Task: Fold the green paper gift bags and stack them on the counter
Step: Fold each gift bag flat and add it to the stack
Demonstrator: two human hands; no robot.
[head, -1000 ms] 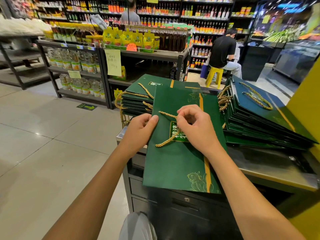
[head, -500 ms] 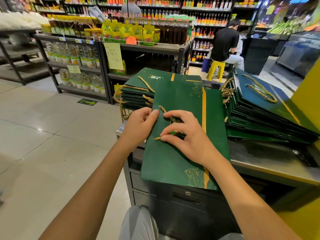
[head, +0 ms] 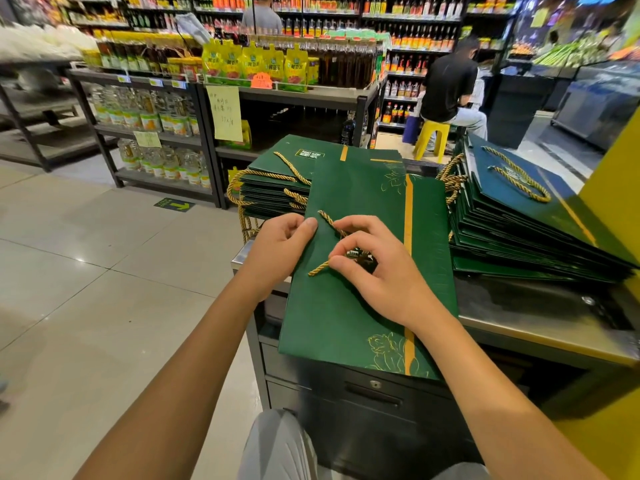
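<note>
A flat green paper gift bag with a gold stripe lies on the counter, its near end hanging over the front edge. My left hand grips the bag's left edge, thumb on top. My right hand rests on the bag's middle and pinches its gold rope handle between thumb and fingers. A stack of folded green bags sits behind the bag at the left. A second, fanned stack of folded bags lies at the right.
Under the counter are dark drawers. Store shelves with bottles and yellow packets stand across a tiled aisle. A person in black sits on a yellow stool behind the counter. A yellow wall borders the right.
My right hand opened from a curled grip high on the handle and slid down over the bag's middle, pressing the rope flat. The left hand stayed at the bag's left edge.
</note>
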